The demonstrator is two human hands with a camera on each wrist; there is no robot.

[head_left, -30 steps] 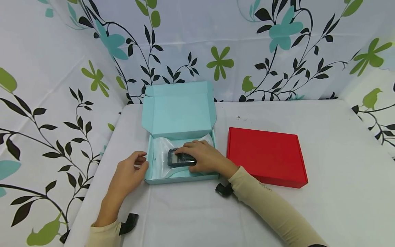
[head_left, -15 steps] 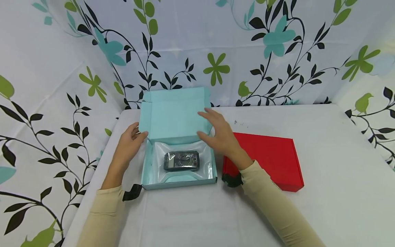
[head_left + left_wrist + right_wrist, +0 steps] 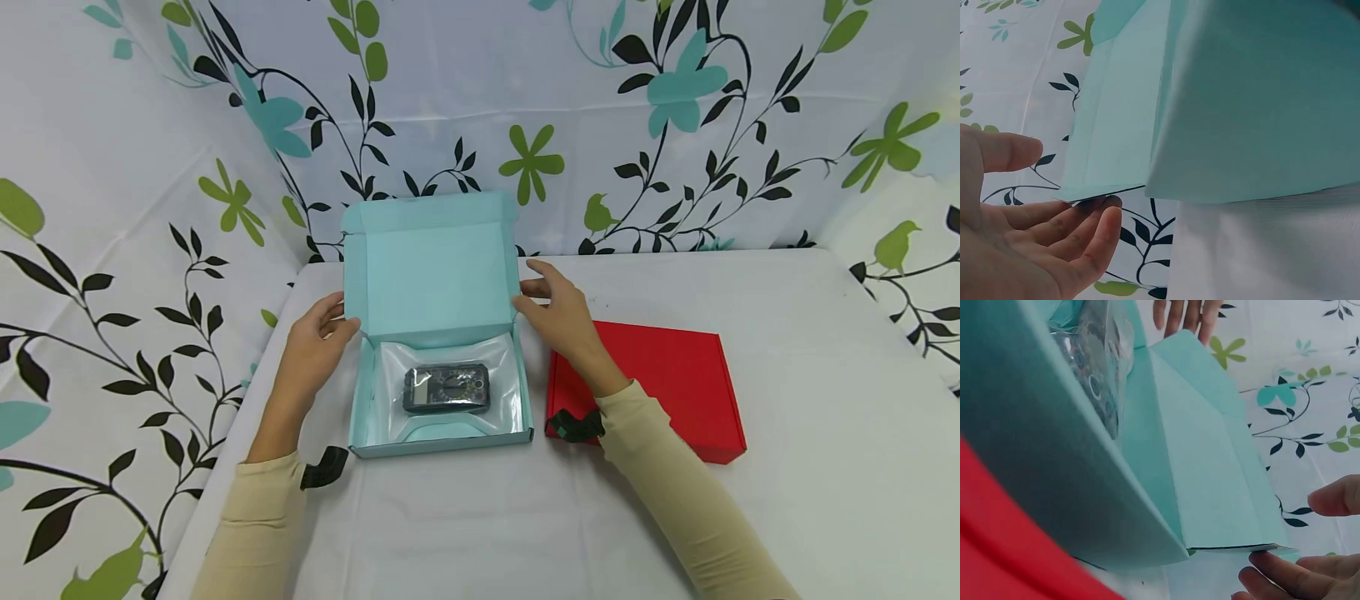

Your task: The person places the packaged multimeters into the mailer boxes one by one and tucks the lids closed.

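A teal cardboard box (image 3: 363, 417) lies open on the white table, its lid (image 3: 431, 279) standing upright at the back. Inside, a dark multimeter (image 3: 446, 388) lies in a clear plastic bag (image 3: 501, 392). My left hand (image 3: 337, 318) is at the lid's left side flap (image 3: 1110, 125), and its straight fingers (image 3: 1085, 228) touch the flap's lower edge. My right hand (image 3: 536, 292) is at the lid's right side flap (image 3: 1222, 469), with its fingertips (image 3: 1272, 569) under the flap's corner and the thumb apart from it. Neither hand holds anything.
A shut red box (image 3: 648, 387) lies flat just right of the teal box, under my right forearm. Flower-patterned cloth walls (image 3: 675, 125) close off the back and both sides. Bare white table (image 3: 810, 350) lies to the right and in front.
My right hand has let go of the multimeter and risen to the lid's right flap. My left hand has moved from the box's front left corner to the lid's left flap.
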